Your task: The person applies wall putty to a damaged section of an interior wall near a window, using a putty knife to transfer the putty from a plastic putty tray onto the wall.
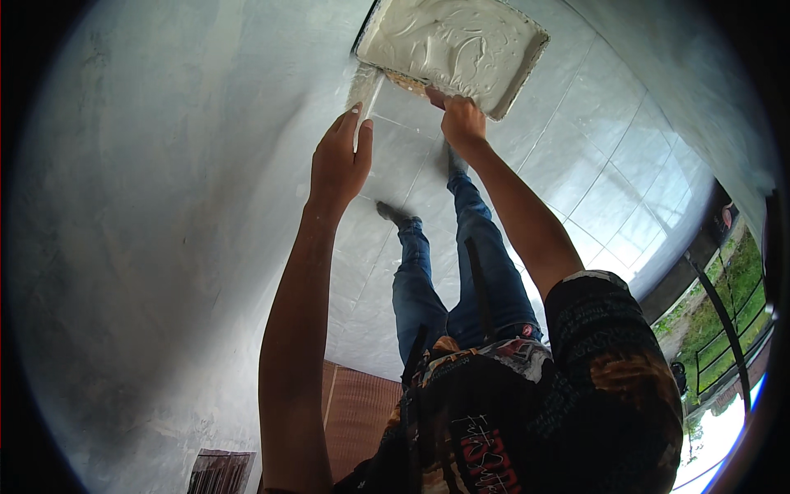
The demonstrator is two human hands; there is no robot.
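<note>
A square tray (pixel 453 45) of pale, creamy paste with a crusted rim is at the top of the view. My left hand (pixel 341 156) grips a long, flat, paste-coated strip (pixel 364 86) that reaches up to the tray's lower left corner. My right hand (pixel 465 125) is closed on a brown handle (pixel 436 96) at the tray's lower edge, beside a rusty-brown band; whether the handle is part of the tray or of a separate tool I cannot tell.
A grey plastered wall (pixel 148 206) fills the left side. My legs stand on a pale tiled floor (pixel 592 132). A brown panel (pixel 350 403) is behind me. At the right, a dark-edged opening shows grass (pixel 732 288) and railings.
</note>
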